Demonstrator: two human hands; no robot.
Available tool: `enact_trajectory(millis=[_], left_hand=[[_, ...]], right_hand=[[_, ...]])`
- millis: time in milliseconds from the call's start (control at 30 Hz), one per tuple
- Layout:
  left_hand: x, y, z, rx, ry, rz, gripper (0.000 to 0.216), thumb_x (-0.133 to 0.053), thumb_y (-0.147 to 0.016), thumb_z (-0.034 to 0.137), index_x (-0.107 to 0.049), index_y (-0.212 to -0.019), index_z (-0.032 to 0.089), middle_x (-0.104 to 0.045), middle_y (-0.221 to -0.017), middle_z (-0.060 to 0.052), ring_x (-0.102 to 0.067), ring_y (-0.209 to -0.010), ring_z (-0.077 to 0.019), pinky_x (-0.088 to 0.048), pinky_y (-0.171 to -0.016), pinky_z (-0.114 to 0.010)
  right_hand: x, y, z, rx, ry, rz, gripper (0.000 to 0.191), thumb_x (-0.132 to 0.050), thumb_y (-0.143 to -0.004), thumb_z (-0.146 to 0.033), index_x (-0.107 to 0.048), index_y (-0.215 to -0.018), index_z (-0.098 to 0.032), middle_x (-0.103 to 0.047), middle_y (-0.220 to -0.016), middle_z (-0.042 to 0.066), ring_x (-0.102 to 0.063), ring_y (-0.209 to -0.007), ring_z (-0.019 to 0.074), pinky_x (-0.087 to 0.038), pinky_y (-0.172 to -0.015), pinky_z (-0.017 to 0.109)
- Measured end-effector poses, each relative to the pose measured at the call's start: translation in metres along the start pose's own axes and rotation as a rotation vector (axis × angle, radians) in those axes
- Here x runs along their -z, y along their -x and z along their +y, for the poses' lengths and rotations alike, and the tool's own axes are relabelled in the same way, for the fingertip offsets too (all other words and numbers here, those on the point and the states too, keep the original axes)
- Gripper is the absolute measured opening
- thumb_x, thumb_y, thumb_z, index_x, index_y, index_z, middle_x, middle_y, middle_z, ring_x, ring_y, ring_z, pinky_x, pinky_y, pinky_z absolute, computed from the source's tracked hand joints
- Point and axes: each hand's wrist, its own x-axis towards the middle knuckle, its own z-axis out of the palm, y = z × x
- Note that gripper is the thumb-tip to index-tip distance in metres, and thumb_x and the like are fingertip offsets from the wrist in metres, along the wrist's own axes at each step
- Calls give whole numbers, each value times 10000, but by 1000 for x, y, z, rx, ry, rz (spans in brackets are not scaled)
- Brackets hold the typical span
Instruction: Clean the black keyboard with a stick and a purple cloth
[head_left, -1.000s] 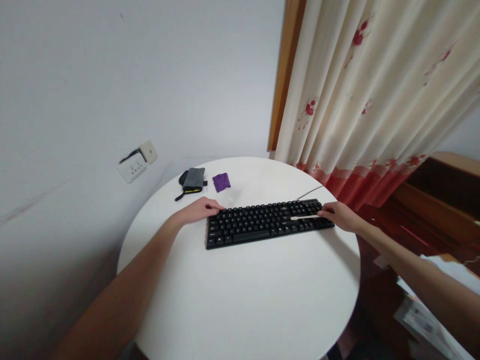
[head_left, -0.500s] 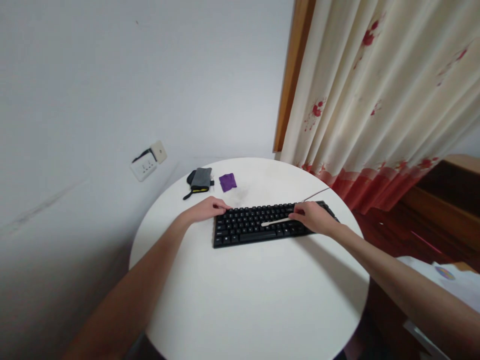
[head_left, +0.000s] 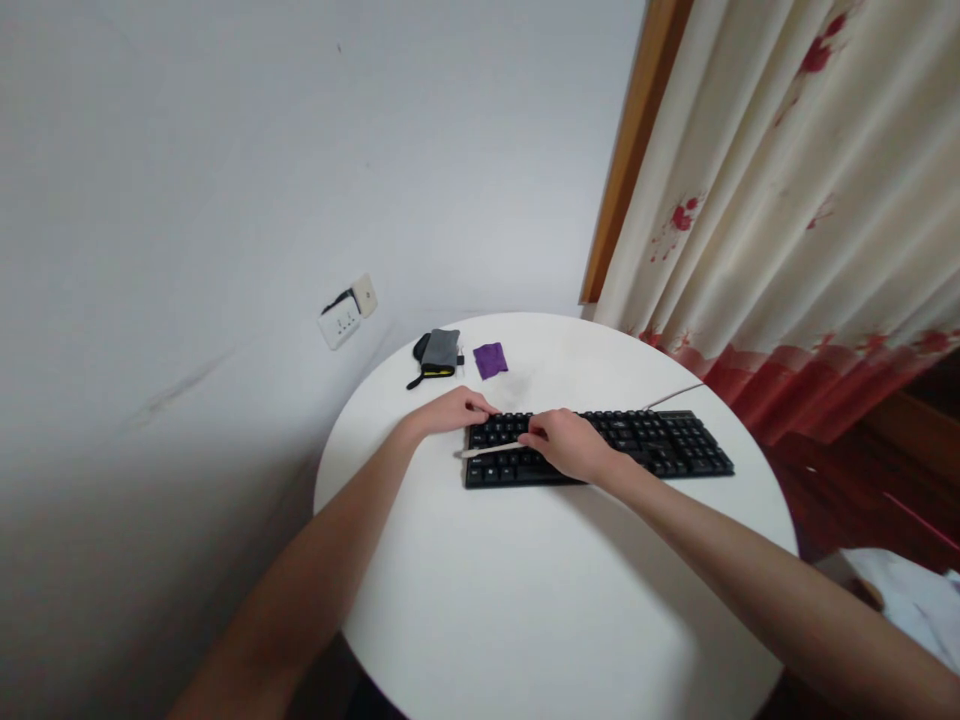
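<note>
A black keyboard (head_left: 645,442) lies across the round white table (head_left: 540,590). My left hand (head_left: 456,409) rests on the keyboard's far left corner, fingers curled over its edge. My right hand (head_left: 571,446) sits over the left half of the keys, closed on a thin white stick-like tool (head_left: 491,451) whose tip points left along the key rows. The keyboard's cable (head_left: 673,394) runs off toward the curtain.
A grey and black pouch (head_left: 437,353) and a small purple cloth (head_left: 490,359) lie at the table's far edge. A wall socket (head_left: 345,315) sits on the white wall to the left. A cream and red curtain (head_left: 787,200) hangs at right, with dark wooden furniture (head_left: 885,470) below.
My right hand has slid the white tool leftward along the keys, from the right end to the left half. The left hand has stayed on the keyboard's corner. The view has swung left.
</note>
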Motion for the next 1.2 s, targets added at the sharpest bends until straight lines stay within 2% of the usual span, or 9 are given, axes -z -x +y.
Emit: enact_trajectory(millis=[133,300,533,933,1200], left_hand=[[0,0,-1,-4,9,-4,323,-568,-783,178,-757,-1044,162,-748,-998,-48,-666,-911,-183,-477,-827,-255],[0,1,-2,-13,0,-8,339,-565,-778,168,-754,-1059,170,-750,-1000,-42,-668,-919,-184,-474,-836,-256],[0,2,0,-6,-2,12,325,-573,-776,183,-759,-1042,159,-751,-995,-52,-672,-909,-194,-477,-828,-270],[0,2,-2,1,-8,12,324,-581,-778,189,-756,-1049,155,-751,-1006,-60,-673,-915,-198,-471,-833,-276],[0,2,-2,0,1,6,325,-579,-783,193,-754,-1054,154,-747,-1020,-68,-671,-930,-203,-470,-848,-283]], right_hand=[[-6,-4,-15,33,18,-28,305,-529,-929,-415,-631,-731,-206,-682,-761,28,-610,-741,169,-310,-607,252],[-6,5,-17,33,17,-52,297,-535,-926,-411,-646,-744,-205,-687,-766,32,-614,-727,171,-322,-606,250],[4,23,1,-18,-8,-35,283,-530,-927,-399,-663,-768,-206,-689,-767,37,-606,-707,170,-329,-601,250],[19,53,52,-86,-36,-40,320,-515,-927,-421,-632,-730,-198,-655,-703,26,-566,-640,152,-316,-586,255],[21,54,53,-91,-22,-53,320,-514,-929,-414,-634,-727,-196,-658,-703,32,-578,-651,158,-322,-594,254]])
